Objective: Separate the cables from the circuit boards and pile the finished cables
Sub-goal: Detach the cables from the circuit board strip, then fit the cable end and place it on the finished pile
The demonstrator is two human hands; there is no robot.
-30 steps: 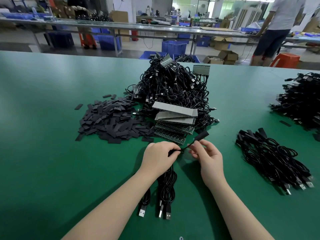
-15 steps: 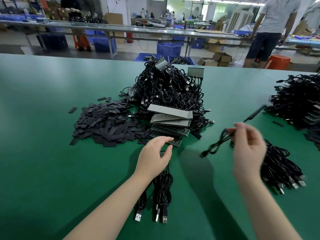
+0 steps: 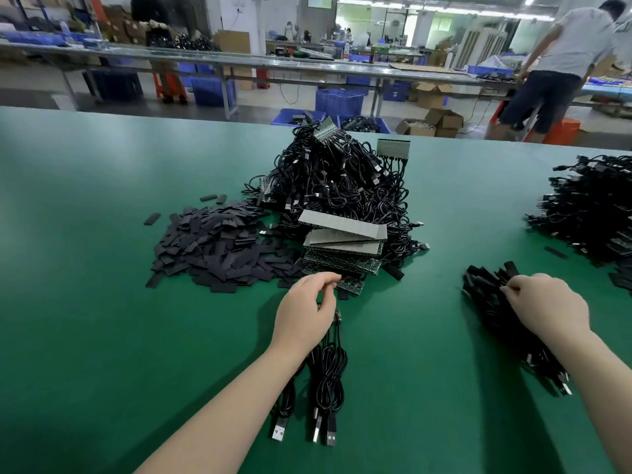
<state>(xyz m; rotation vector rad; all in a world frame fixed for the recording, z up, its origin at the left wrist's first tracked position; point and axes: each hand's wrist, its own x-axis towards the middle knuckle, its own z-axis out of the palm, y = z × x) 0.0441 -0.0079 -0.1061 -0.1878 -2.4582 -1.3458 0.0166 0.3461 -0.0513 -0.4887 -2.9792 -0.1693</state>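
The left hand sits over the far end of a small circuit board strip whose three remaining USB cables run back toward the person, long axis near to far, plugs nearest the body. Its fingers are loosely curled above the strip, thumb and forefinger close together; whether they pinch anything I cannot tell. The right hand is well off to the right, resting on the pile of finished cables with fingers bent down into the strands, and the hand hides whether a cable is held under them. The next cable to free therefore lies directly under and just behind the left hand, which is much the nearer; the right hand would have to cross back leftward to pull it. Just beyond the left hand stands a stack of circuit boards leaning against a big heap of black cables, with a spread of flat black sleeves to its left. All of it lies on a green worktop; another cable heap sits at the right edge. Behind, long benches, blue crates, cardboard boxes, and a standing person in a factory hall.
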